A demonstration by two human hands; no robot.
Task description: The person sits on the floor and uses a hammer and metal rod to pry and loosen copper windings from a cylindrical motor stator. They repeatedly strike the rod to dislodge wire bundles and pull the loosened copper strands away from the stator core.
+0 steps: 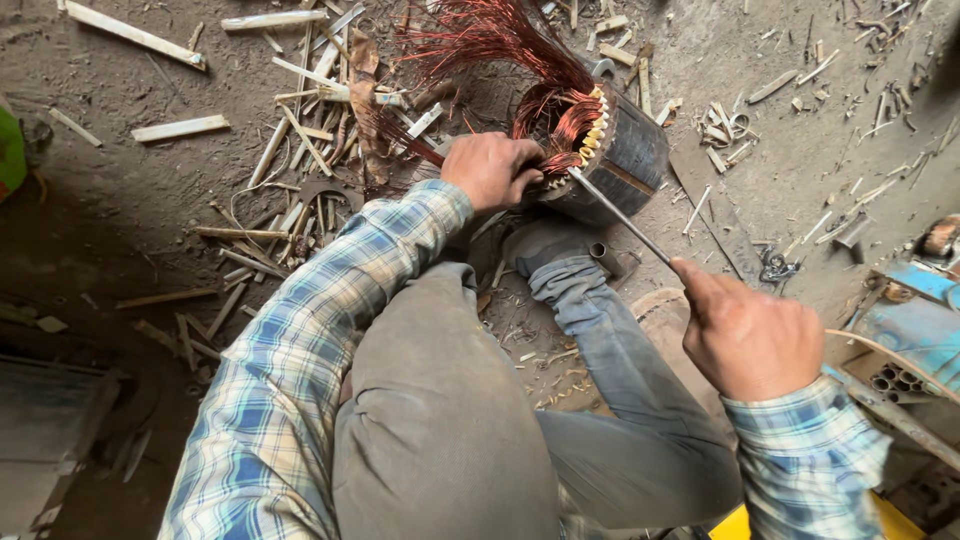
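A dark round motor stator lies on its side on the dirt floor, with loose copper winding wire fanning out of its open end. My left hand grips the stator's near rim and the wire bundle there. My right hand is closed around the handle end of a thin metal rod. The rod's tip reaches into the slots at the stator's rim. My knees in grey trousers fill the lower middle, and both sleeves are plaid.
Wooden slivers and strips litter the floor at the left and top. Small metal scraps lie to the right. A blue metal part sits at the right edge, a dark flat board at the lower left.
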